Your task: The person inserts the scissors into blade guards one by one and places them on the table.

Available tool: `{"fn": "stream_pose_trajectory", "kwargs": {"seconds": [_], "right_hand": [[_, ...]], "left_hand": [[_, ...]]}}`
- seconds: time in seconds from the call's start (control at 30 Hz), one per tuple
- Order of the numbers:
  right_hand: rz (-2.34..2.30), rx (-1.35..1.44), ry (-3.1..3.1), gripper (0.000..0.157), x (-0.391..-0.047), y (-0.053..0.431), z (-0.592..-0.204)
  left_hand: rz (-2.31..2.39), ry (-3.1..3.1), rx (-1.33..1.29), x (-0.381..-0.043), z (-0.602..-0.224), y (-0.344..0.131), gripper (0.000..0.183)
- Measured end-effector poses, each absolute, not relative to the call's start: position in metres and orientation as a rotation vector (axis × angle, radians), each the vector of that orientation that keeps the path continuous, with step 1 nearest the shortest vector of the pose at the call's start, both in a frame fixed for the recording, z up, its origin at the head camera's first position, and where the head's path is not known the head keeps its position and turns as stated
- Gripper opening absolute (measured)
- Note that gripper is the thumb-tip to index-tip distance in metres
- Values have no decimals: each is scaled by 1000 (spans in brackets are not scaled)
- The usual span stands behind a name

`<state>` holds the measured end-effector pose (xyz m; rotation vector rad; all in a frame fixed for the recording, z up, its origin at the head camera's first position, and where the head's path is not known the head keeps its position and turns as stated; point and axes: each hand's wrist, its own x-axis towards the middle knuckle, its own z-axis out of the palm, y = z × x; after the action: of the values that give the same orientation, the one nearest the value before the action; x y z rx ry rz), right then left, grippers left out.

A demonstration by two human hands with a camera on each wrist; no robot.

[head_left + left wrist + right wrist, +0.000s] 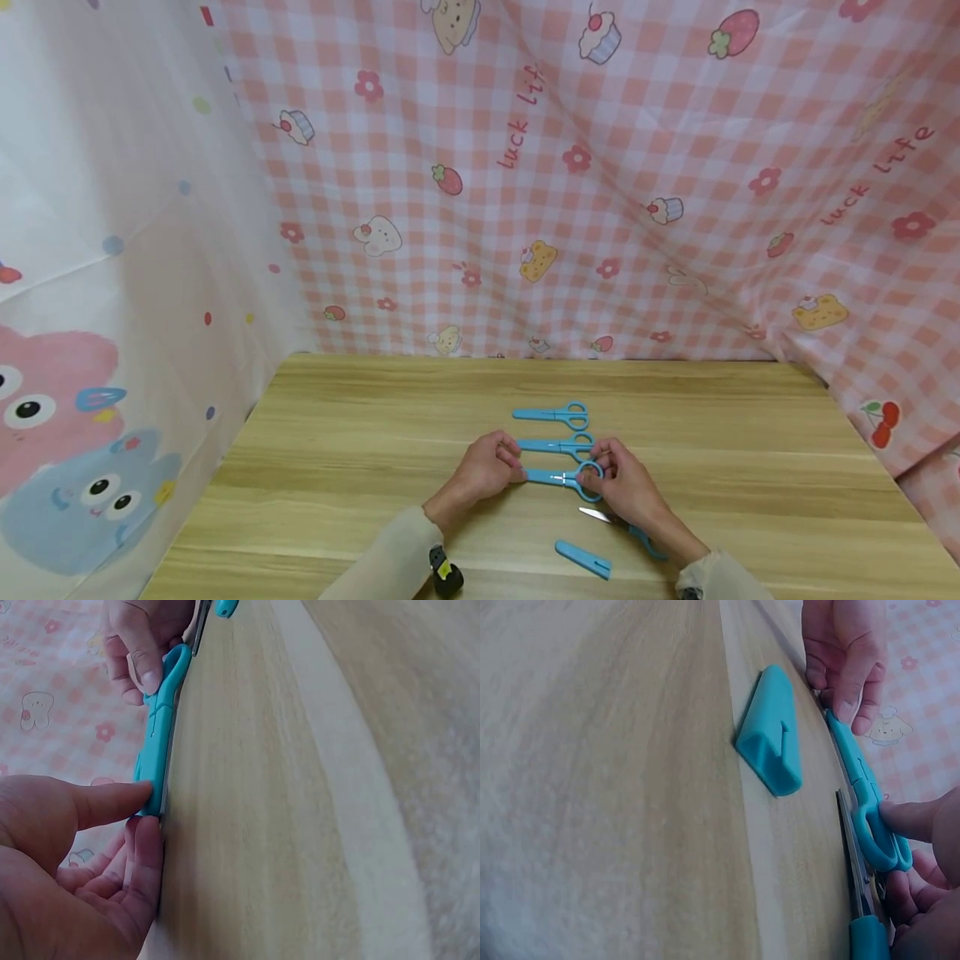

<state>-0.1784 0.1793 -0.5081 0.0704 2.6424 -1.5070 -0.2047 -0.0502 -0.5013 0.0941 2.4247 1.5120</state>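
Observation:
Three light-blue scissors in sheaths lie in a column on the table, blades to the left. My left hand (486, 465) pinches the sheath tip of the nearest sheathed scissors (546, 477), thumb on top. At the other end my right hand (630, 485) holds the handle loops, its thumb (911, 819) on a loop in the right wrist view. Just beyond, the middle scissors (542, 446) have their handle beside my right fingertips. Unsheathed scissors (596, 515) lie under my right wrist, partly hidden, with the metal blade showing. A loose blue sheath (583, 559) rests nearer to me.
The farthest sheathed scissors (543, 414) lie behind the other two. The wood-grain table (337, 467) meets a pink checked cloth (420, 292) at its back edge. A white printed cloth (172, 275) hangs at the left.

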Motion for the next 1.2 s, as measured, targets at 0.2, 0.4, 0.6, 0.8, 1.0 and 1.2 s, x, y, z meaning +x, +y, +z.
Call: {"fn": "stream_pose_trajectory", "kwargs": {"seconds": [0.2, 0.4, 0.6, 0.8, 1.0, 1.2], "right_hand": [[-1513, 68, 2642, 35, -177, 181, -507], [-1501, 77, 2645, 38, -177, 182, -508], [-1506, 74, 2657, 40, -179, 182, -509], [-1492, 75, 2660, 39, -179, 181, -509], [-1456, 53, 2674, 35, -179, 182, -509], [-1429, 33, 2687, 33, -181, 182, -511]], "left_hand": [[1495, 2425, 113, -202, -502, -50, 25], [1493, 2422, 122, -202, -501, -50, 24], [1495, 2420, 130, -204, -500, -51, 24], [1510, 2417, 145, -204, -501, -52, 24], [1515, 2430, 155, -204, -502, -52, 25], [1519, 2424, 149, -205, -503, -52, 25]]}}
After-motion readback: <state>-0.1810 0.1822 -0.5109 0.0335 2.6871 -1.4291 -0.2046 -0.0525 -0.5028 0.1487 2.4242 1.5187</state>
